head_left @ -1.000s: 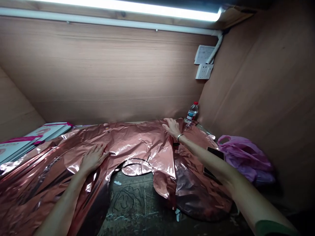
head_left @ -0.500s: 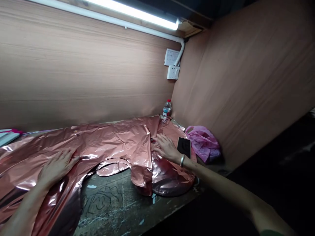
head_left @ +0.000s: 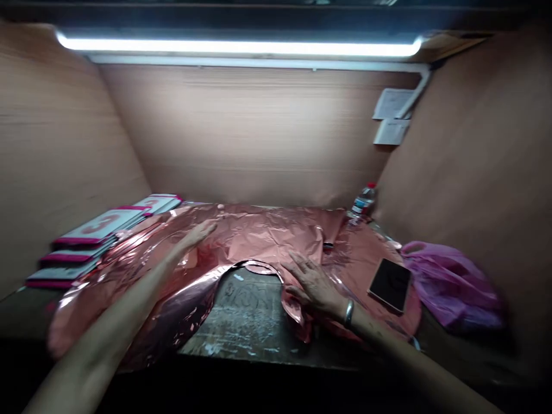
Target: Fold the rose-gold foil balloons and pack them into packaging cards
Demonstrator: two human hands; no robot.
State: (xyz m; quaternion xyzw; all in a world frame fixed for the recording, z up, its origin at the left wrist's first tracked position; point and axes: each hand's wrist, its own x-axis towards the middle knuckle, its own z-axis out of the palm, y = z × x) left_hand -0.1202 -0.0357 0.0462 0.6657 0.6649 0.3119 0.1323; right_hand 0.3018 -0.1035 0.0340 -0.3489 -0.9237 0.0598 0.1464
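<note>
Fingers of the left hand (head_left: 196, 233) lie stretched flat on the foil (head_left: 259, 236), grasping nothing, near its far left edge beside the card stack (head_left: 99, 230). Spread across the bench (head_left: 245, 322), the foil is creased along its middle. To smooth it well, I judge both palms should press and slide outward evenly. Further right, the right hand (head_left: 314, 284) rests flat, fingers splayed, on the folded near edge, beside the phone (head_left: 390, 284).

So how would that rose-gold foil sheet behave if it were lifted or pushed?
The foil sheet looks creased and draped, so probably floppy and light. Its glossy surface suggests it slides easily under the right hand and left hand. Thin folded edges might crumple or tear.
</note>
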